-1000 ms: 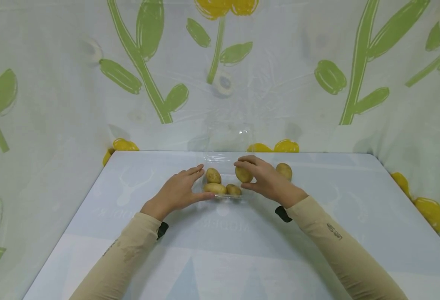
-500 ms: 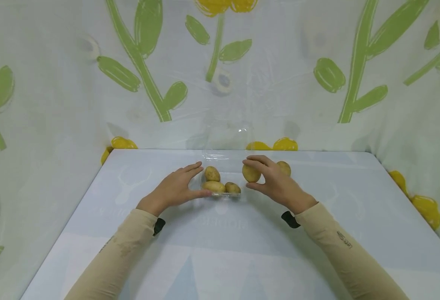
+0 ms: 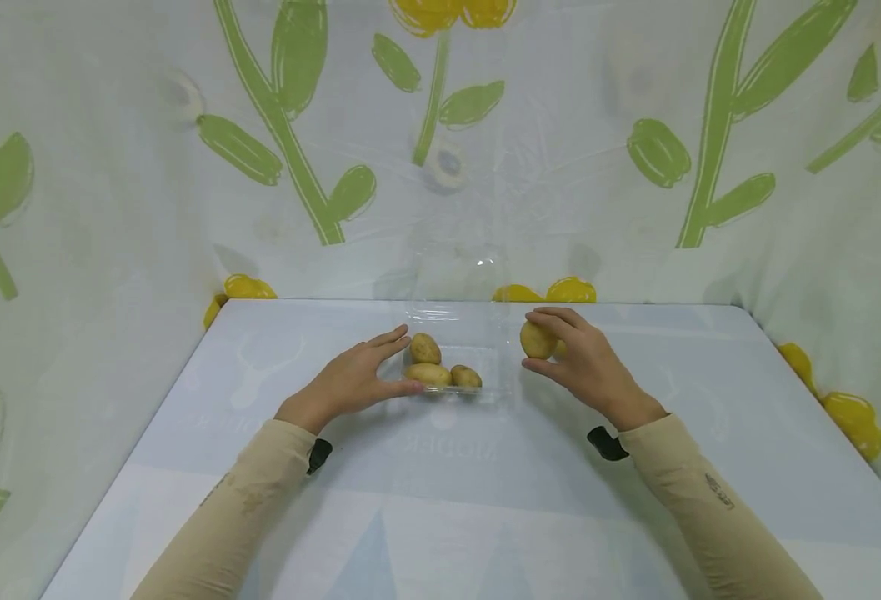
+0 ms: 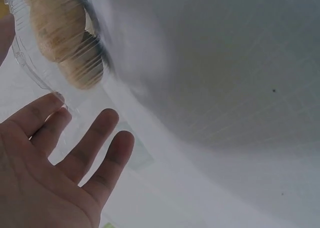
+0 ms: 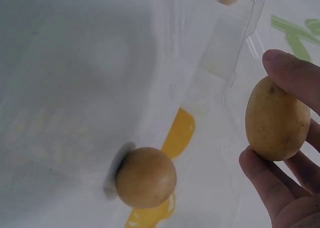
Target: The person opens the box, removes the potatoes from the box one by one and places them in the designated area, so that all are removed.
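A clear plastic clamshell container (image 3: 488, 367) stands on the table with its lid (image 3: 458, 279) raised at the back. Inside are an upright potato (image 3: 425, 348), a long potato (image 3: 428, 374) and a small potato (image 3: 466, 377). My left hand (image 3: 348, 379) touches the container's left front corner, thumb at the front rim; its fingers (image 4: 95, 138) are extended. Right of the container, my right hand (image 3: 586, 358) holds a potato (image 5: 277, 119) between thumb and fingers, above the table. Another potato (image 5: 146, 178) lies on the table, mostly hidden behind that hand in the head view.
The pale printed table (image 3: 440, 517) has its back edge just behind the container. A hanging sheet (image 3: 560, 167) with green and yellow flowers rises behind the table and along both sides.
My right hand has moved right with its potato, from over the container's right part to outside it. My left hand has stayed at the container's corner.
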### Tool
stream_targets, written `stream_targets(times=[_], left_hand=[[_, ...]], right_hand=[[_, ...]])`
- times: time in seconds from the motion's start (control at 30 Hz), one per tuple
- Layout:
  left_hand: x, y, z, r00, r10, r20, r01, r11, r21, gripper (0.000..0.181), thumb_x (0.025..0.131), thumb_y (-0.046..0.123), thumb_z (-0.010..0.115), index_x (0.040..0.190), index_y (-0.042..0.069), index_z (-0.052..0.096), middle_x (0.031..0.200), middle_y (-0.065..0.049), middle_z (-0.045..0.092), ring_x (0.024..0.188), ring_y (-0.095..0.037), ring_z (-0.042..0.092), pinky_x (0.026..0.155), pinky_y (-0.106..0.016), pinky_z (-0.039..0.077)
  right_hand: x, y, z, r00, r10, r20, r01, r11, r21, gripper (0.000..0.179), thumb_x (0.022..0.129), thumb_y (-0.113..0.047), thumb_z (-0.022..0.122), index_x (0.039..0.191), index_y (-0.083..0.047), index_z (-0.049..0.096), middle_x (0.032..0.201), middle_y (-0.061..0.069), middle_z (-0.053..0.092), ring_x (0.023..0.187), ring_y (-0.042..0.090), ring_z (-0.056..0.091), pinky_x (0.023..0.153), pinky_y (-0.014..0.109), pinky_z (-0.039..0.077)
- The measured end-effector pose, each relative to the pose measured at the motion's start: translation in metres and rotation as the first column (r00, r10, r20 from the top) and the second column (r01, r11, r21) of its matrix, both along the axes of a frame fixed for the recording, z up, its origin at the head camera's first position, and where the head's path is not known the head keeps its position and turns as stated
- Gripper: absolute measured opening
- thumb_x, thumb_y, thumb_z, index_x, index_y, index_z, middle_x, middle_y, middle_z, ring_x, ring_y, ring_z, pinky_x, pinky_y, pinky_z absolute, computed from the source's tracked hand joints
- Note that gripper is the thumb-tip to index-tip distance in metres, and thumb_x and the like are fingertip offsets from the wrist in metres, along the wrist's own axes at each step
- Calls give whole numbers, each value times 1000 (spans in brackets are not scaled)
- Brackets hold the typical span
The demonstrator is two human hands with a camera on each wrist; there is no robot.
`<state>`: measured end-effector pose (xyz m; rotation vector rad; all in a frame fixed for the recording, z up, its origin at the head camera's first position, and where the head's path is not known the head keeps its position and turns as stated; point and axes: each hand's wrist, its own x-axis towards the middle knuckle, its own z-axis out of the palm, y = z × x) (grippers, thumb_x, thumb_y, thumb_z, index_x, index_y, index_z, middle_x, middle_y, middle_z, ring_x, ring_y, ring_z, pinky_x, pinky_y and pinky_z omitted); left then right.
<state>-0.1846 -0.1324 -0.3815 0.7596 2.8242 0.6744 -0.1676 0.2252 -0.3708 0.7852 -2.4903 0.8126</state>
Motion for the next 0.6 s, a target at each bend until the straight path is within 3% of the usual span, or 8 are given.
stream_targets(times=[0.27, 0.5, 0.6], left_hand=[[1, 0, -4, 999, 18, 36, -19, 999, 28, 97, 86, 73, 63, 159, 15, 37, 167, 7, 22, 151, -30, 27, 117, -57, 28], [2, 2, -4, 999, 21, 48, -23, 999, 38, 100, 86, 74, 62, 161, 16, 31, 167, 7, 19, 152, -27, 24, 117, -55, 29], [2, 1, -3, 999, 17, 41, -18, 999, 31, 99, 86, 73, 62, 160, 14, 34, 167, 6, 20, 152, -28, 25, 117, -56, 29]], right_hand=[[5, 17, -4, 999, -44, -10, 44, 999, -12, 67, 72, -8, 93, 132, -3, 64, 133, 10, 61, 117, 28, 61, 93, 40, 54], [7, 38, -7, 992, -123, 18, 124, 991, -55, 68, 70, -9, 94, 131, -6, 65, 131, 7, 61, 112, 22, 63, 89, 13, 49], [9, 44, -8, 991, -131, 32, 133, 989, -68, 67, 70, -8, 94, 130, -5, 65, 130, 9, 62, 112, 24, 63, 88, 6, 45]])
